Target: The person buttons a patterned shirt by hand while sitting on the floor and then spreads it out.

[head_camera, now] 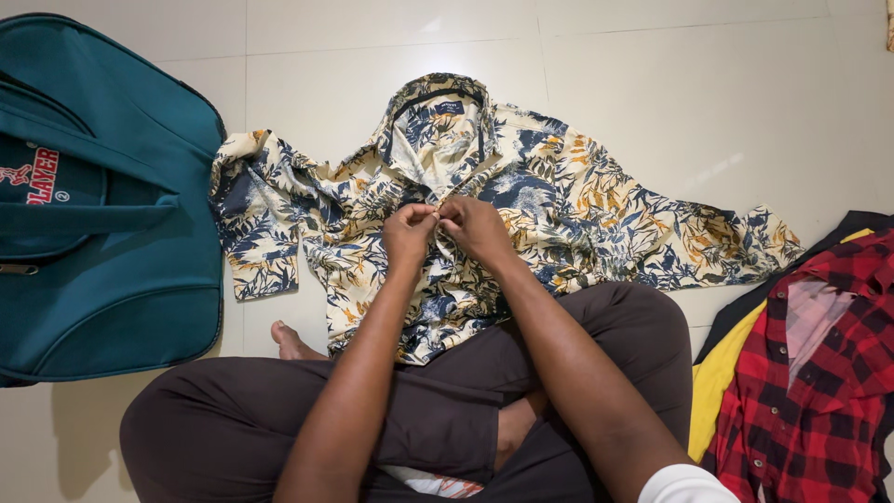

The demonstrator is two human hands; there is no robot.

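Near: crossed legs [447, 410] in dark trousers, person seated on tiled floor [652, 84]. Both forearms reach forward to floral shirt [559, 205], spread front-up on floor, hem draped over lap, collar far. Left hand [408, 233] and right hand [475, 228] meet at shirt placket, upper chest; fingertips of each pressed together, pinching fabric edges. Step judged: fastening button; next move calls for fine thumb-and-finger push through hole, cloth held taut. Flanks: teal bag [102, 214] left; red checked shirt [829, 373] over yellow garment [722, 373] right.
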